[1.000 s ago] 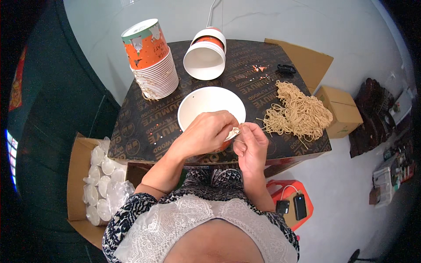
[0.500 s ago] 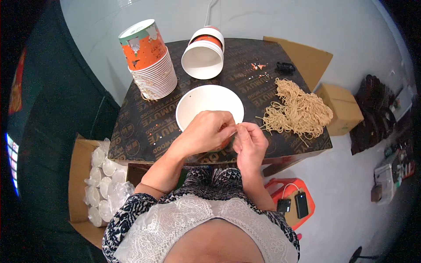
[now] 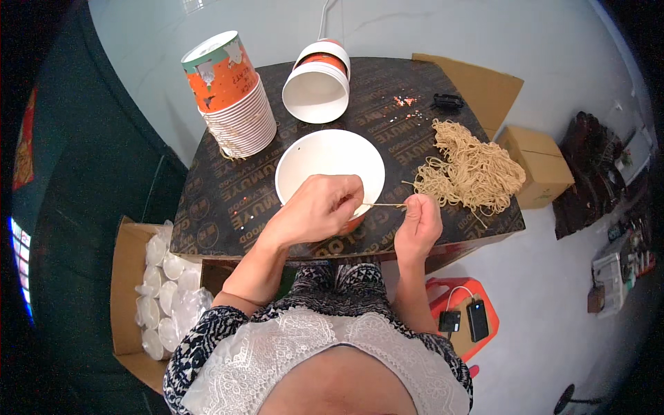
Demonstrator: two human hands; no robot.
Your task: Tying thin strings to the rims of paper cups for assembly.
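At four o'clock on the white-lined tub (image 3: 332,153), pinching a tan cord (image 3: 384,205) near the rim with the left hand (image 3: 318,207), and clamping its outer stretch between thumb and curled fingers of the right hand (image 3: 419,214). Moved apart from nearly touching half a second ago, pulling toward three o'clock, apparently taking up slack. Impossible to tell whether fastened to the rim.

Partly hidden, partly cropped
The left hand (image 3: 321,205) hides the white bucket's (image 3: 325,158) seven-o'clock rim; the cord (image 3: 384,205) disappears into its fingers. At twelve, the top edge crops a cable (image 3: 323,19).
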